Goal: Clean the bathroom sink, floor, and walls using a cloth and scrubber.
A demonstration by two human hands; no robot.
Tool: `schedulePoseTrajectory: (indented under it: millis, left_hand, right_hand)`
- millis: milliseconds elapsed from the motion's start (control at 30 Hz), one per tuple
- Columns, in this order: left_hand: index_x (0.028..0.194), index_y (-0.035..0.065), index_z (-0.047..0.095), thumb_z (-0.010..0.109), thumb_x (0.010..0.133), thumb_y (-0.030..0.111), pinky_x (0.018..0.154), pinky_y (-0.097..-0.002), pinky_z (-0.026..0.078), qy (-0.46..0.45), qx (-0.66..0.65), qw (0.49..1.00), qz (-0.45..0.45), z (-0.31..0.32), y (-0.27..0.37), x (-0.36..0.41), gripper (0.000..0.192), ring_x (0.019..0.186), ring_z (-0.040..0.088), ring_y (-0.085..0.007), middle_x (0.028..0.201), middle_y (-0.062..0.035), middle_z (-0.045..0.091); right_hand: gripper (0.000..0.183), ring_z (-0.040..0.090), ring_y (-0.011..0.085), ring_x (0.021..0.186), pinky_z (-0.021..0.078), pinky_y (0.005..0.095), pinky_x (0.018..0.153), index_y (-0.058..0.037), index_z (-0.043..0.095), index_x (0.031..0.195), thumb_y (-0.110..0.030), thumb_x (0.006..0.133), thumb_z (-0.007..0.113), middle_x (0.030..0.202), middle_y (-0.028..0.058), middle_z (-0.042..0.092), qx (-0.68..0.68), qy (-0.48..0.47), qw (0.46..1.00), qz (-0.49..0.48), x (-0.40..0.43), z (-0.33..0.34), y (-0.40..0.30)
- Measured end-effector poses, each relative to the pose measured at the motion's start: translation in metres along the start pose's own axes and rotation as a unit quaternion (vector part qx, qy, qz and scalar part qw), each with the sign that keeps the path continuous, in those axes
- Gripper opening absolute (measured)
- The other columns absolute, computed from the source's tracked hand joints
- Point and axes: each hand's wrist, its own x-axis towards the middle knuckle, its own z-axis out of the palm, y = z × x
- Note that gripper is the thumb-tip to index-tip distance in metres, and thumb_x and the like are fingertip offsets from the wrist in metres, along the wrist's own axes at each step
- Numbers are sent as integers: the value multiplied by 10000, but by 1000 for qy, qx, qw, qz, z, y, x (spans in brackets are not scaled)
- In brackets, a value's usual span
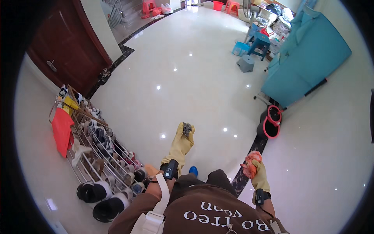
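Observation:
Both of my hands wear long pale yellow rubber gloves. My left hand (183, 140) is held out in front of my body, its fingers around a grey, curly scouring pad (187, 129) that looks like steel wool. Lower down on the right, my right hand (259, 172) grips a crumpled red-orange cloth or plastic bag (252, 164); its exact material cannot be told. A small black device is strapped to each wrist. Beneath my hands lies the glossy white tiled floor (204, 96).
A metal shoe rack (96, 168) full of shoes stands close on my left. To the right are a black bucket with pink rims (270, 127) and a teal covered folded object (306, 58). Farther off are a grey stool (246, 63), a blue stool (259, 42) and a red-brown door (67, 44).

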Motion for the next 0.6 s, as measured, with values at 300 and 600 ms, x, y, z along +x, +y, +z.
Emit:
schedulePoseTrajectory:
  millis: [300, 600]
  left_hand:
    - [1094, 114, 725, 781, 961, 236, 752, -287, 654, 17, -22, 993, 116, 77, 81, 163, 189, 1042, 708, -251, 1054, -58, 747]
    - [1111, 102, 719, 772, 968, 306, 722, -256, 647, 26, -33, 964, 263, 166, 127, 229, 255, 1061, 703, -243, 1071, -51, 740]
  right_hand:
    - [408, 716, 336, 774, 447, 330, 434, -81, 509, 1360, -198, 978, 594, 1077, 126, 677, 10, 5, 998, 54, 225, 17, -96]
    - [326, 713, 289, 818, 514, 280, 516, -122, 581, 1295, -336, 1051, 615, 1100, 106, 659, -83, -243, 960, 113, 467, 171, -232]
